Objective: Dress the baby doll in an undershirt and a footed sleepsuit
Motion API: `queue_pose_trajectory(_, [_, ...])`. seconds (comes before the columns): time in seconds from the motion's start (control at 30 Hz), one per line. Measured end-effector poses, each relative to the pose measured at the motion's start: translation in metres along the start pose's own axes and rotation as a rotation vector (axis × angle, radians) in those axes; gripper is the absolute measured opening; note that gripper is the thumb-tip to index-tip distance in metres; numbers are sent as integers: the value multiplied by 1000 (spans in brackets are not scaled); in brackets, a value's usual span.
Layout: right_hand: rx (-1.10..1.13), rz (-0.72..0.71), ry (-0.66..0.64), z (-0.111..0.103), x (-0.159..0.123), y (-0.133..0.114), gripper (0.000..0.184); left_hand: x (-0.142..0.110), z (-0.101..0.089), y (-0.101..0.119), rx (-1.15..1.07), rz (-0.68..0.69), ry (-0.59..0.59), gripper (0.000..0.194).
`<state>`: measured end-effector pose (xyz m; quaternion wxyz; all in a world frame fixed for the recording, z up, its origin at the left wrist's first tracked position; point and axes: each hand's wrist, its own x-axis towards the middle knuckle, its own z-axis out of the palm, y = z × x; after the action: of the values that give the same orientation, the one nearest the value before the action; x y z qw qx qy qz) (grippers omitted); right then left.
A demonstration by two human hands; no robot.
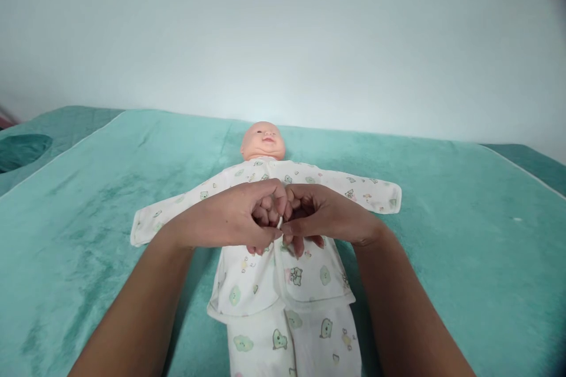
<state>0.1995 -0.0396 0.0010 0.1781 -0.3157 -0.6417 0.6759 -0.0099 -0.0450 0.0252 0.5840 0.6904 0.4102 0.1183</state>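
Note:
A baby doll (264, 140) lies on its back, dressed in a white baby shirt (316, 274) printed with green bears and matching trousers (325, 341). Over the doll's chest, my left hand (252, 215) pinches the shirt's front edge between thumb and forefinger. Right beside it, my right hand (312, 215) is closed on the same front edge, its thumb and fingertips meeting my left fingers. A small white bit of the shirt shows between the two hands. Any fastener there is hidden by my fingers. Both sleeves stretch out sideways, and the lower front edges meet near the middle.
A teal plush sheet (464, 259) covers the bed under the doll, with a white-edged border at both sides. A dark green oval patch (24, 152) shows at the far left. Behind the bed rises a pale wall (283, 41).

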Motion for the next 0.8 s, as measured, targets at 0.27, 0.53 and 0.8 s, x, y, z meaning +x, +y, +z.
queue_pose_trajectory(0.27, [17, 21, 22, 1, -1, 0, 14, -2, -1, -1, -14, -3, -21, 29])
queue_pose_trajectory(0.53, [19, 10, 8, 1, 0, -1, 12, 1, -3, -6, -86, -22, -49, 27])
queue_pose_trajectory(0.8, [17, 13, -2, 1, -1, -4, 13, 2, -3, -7, -92, 6, -54, 24])
